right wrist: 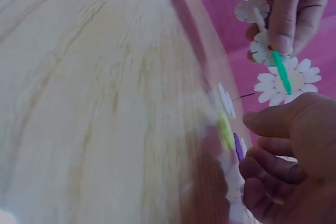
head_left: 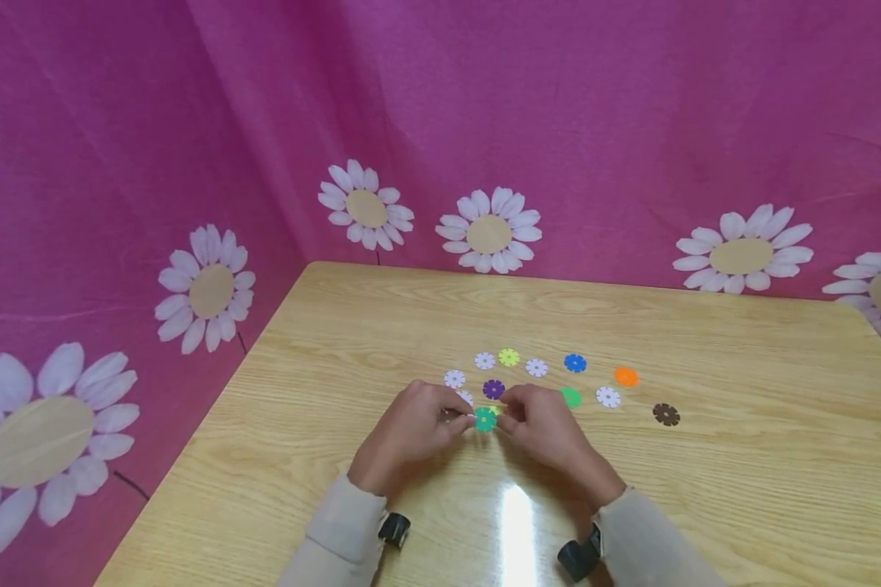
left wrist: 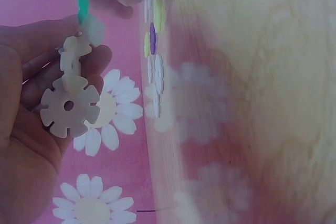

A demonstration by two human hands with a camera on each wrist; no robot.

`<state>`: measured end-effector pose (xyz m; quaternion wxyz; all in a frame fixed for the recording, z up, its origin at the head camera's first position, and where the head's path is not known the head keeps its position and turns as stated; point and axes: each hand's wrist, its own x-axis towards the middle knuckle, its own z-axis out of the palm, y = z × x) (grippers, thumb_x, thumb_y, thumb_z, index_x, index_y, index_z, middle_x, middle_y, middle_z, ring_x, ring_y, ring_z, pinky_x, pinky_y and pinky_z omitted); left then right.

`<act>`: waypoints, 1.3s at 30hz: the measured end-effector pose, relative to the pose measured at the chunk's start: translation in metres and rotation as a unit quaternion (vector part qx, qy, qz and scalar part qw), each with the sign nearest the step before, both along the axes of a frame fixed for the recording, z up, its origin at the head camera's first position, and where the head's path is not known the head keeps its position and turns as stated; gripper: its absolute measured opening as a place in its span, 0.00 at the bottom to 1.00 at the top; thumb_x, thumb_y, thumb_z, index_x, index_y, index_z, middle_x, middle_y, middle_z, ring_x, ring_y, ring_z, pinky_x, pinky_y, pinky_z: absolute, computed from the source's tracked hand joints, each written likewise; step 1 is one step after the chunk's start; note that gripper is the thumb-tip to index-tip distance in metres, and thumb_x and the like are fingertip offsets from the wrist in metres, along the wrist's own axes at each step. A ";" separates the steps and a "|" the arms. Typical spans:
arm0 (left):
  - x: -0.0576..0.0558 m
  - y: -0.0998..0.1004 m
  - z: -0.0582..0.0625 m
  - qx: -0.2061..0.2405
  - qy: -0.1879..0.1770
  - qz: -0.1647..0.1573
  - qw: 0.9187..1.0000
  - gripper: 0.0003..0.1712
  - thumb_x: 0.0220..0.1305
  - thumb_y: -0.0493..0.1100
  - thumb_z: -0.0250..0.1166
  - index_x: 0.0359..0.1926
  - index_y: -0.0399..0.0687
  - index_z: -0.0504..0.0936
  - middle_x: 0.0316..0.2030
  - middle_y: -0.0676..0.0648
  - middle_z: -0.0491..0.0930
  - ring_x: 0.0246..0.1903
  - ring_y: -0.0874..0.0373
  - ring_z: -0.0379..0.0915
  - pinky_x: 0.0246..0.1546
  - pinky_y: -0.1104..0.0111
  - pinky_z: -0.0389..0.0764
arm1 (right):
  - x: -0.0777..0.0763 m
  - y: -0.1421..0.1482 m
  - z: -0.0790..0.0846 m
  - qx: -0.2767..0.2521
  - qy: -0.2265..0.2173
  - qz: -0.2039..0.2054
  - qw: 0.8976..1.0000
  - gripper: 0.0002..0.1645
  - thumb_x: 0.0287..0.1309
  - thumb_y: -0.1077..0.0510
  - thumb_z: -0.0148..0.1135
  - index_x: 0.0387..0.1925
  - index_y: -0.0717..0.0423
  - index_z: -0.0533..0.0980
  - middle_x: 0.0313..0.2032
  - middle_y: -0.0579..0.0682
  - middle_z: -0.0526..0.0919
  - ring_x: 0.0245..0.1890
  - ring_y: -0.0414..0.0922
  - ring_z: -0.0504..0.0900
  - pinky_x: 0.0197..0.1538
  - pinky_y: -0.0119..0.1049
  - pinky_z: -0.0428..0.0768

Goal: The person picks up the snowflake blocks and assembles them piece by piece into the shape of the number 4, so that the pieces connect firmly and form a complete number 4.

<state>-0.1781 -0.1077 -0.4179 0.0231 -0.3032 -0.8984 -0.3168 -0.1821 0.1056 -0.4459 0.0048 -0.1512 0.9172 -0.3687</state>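
My left hand [head_left: 417,425] pinches a short chain of interlocked white notched discs [left wrist: 69,116] between thumb and fingers. A green notched disc [head_left: 484,419] is joined to the chain's far end, edge-on in both wrist views. Just to the right of that green disc is my right hand [head_left: 546,428]. Its fingers are loosely bent, with a gap between thumb and fingertips [right wrist: 254,121] and nothing gripped there. Beyond the hands a purple disc [head_left: 493,389] lies on the table, and the yellow disc nearest the green one is mostly hidden behind it.
More loose discs lie on the wooden table [head_left: 763,489]: white [head_left: 484,360], yellow [head_left: 509,357], blue [head_left: 575,363], orange [head_left: 626,377], light green [head_left: 571,398] and brown [head_left: 666,414]. A pink curtain [head_left: 595,122] with printed daisies stands behind and to the left.
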 end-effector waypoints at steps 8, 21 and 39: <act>0.001 -0.003 0.000 0.007 -0.012 0.008 1.000 0.03 0.63 0.40 0.71 0.36 0.47 0.91 0.31 0.56 0.85 0.30 0.69 0.76 0.37 0.72 0.79 | -0.007 -0.008 -0.005 0.074 0.030 0.007 0.997 0.08 0.51 0.64 0.69 0.21 0.55 0.77 0.18 0.45 0.70 0.23 0.43 0.68 0.28 0.37 0.68; 0.004 -0.005 0.000 0.019 -0.048 0.028 0.998 0.03 0.63 0.42 0.72 0.35 0.48 0.91 0.30 0.60 0.83 0.29 0.67 0.75 0.35 0.72 0.78 | -0.006 -0.012 -0.007 0.102 0.040 -0.010 0.994 0.09 0.47 0.61 0.74 0.30 0.58 0.80 0.25 0.47 0.73 0.26 0.44 0.71 0.29 0.41 0.73; 0.001 -0.003 -0.002 0.042 0.002 -0.003 0.999 0.02 0.62 0.42 0.72 0.35 0.51 0.91 0.32 0.58 0.86 0.31 0.70 0.77 0.36 0.71 0.79 | 0.002 0.008 -0.006 0.028 0.029 -0.008 0.999 0.11 0.54 0.67 0.71 0.40 0.60 0.81 0.31 0.50 0.84 0.30 0.44 0.78 0.37 0.43 0.79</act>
